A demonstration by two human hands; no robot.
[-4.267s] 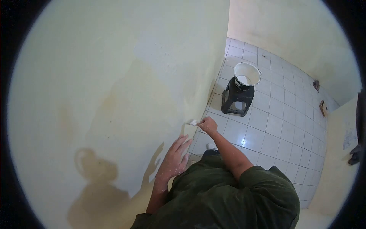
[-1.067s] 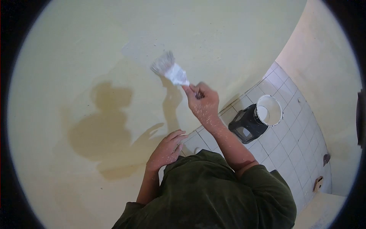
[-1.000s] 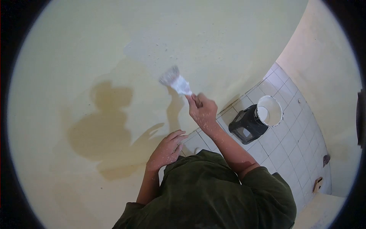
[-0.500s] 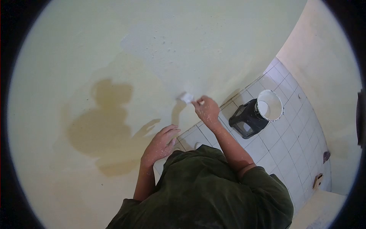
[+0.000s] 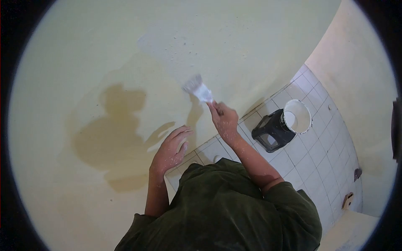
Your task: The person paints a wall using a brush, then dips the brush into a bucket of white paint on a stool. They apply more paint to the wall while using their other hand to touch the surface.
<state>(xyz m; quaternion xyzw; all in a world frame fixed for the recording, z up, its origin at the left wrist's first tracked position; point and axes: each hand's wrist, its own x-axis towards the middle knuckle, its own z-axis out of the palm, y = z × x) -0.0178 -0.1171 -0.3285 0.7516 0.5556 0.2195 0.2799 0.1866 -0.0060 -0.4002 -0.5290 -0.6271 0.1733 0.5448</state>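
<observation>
A wide paintbrush [image 5: 199,88], coated in white, is gripped at its handle by my right hand [image 5: 225,119]. Its bristles point up and left, over the pale yellow wall [image 5: 167,79], beside a lighter patch dotted with small white lumps. My left hand [image 5: 169,148] is lower and to the left, close to the wall, with fingers stretched out and nothing in it. White specks dot both hands and forearms. My shadow and the brush's shadow fall on the wall.
To the right, a white bucket [image 5: 307,109] with a paint-smeared rim rests on a black plastic stool [image 5: 273,131]. White tiles [image 5: 312,157] cover the floor. Further right lie a wooden block-like object [image 5: 348,201] and a small dark item [image 5: 357,174].
The brush has swung upward along the wall, so its bristles now show fully. My left hand has shifted slightly up and left. Bucket and stool stay put.
</observation>
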